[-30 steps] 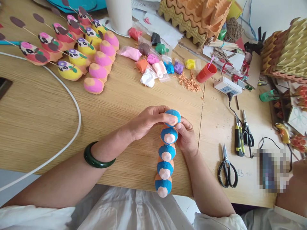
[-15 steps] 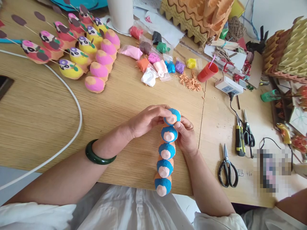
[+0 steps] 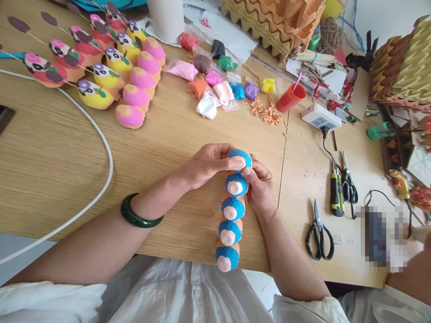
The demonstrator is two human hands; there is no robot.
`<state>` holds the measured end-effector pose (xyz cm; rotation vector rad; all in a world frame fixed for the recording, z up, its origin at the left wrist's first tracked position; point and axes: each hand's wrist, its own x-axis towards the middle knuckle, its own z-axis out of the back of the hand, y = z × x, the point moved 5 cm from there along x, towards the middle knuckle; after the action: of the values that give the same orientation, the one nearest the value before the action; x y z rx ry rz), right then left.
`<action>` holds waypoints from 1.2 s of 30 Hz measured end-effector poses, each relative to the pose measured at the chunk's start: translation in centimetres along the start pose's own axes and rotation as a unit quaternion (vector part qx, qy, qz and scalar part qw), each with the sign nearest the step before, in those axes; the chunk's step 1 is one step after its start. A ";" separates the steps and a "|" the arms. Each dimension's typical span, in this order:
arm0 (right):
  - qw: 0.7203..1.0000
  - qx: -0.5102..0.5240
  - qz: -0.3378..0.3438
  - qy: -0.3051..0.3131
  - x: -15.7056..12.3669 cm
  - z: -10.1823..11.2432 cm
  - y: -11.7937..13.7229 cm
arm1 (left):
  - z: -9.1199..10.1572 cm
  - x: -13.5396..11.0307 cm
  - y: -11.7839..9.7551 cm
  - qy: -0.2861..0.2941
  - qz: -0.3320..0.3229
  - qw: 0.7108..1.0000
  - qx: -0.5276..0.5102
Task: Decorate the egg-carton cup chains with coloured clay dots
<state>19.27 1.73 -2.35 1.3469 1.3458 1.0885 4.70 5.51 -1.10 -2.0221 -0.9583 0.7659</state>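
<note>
Strip [image 3: 235,205] gripped at its far end by both hands: left hand [image 3: 210,165] nearly closed, thumb laid on the end bump [image 3: 240,153]; right hand [image 3: 260,186] pinched closed at its right side. Near end seen over near edge of table [image 3: 182,233]. Well apart are set pink row [image 3: 135,95] beyond, cable [image 3: 111,167] left, nearer scissors [image 3: 317,221] right.

Scissors [image 3: 317,221] lie on the table [image 3: 175,143] near a yellow-and-black cutter [image 3: 336,193]. A red cup [image 3: 288,98] sits near a white power strip [image 3: 319,115] holding a black plug [image 3: 324,130]. A white cable [image 3: 110,158] curves across the left.
</note>
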 end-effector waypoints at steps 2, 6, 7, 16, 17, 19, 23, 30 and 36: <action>1.000 0.003 0.003 0.003 0.0 -0.1 0.0 | 0.1 0.1 0.1 -0.006 0.005 1.000 -0.006; 1.000 -0.004 0.000 0.001 -0.1 -0.2 0.1 | 0.1 -0.1 -0.2 0.009 0.010 1.000 -0.016; 1.000 -0.009 -0.001 -0.002 -0.1 -0.2 0.2 | 0.0 -0.2 -0.2 0.025 0.013 0.999 -0.023; 0.999 -0.051 0.020 -0.006 -0.5 -0.4 0.5 | 0.0 -0.2 -0.1 0.018 -0.027 0.999 0.020; 0.998 -0.051 0.019 -0.006 -0.5 -0.4 0.5 | -0.1 -0.2 -0.1 0.021 -0.021 0.999 0.012; 0.998 -0.056 0.015 -0.005 -0.4 -0.4 0.4 | -0.3 -0.2 -0.1 0.025 -0.001 1.000 -0.007; 0.997 -0.071 0.014 0.004 -0.5 -0.5 0.5 | -0.3 -0.3 -0.2 0.040 0.032 0.998 -0.042; 0.999 -0.045 0.002 0.004 -0.5 -0.3 0.4 | -0.3 -0.3 -0.3 0.084 0.077 0.991 -0.066; 0.998 -0.059 -0.009 0.003 -0.4 -0.2 0.2 | -0.1 -0.2 -0.3 0.070 0.051 0.995 -0.041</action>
<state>19.11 1.36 -2.11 1.2433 1.2755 1.1430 4.56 5.48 -0.81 -2.1782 -0.8238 0.6378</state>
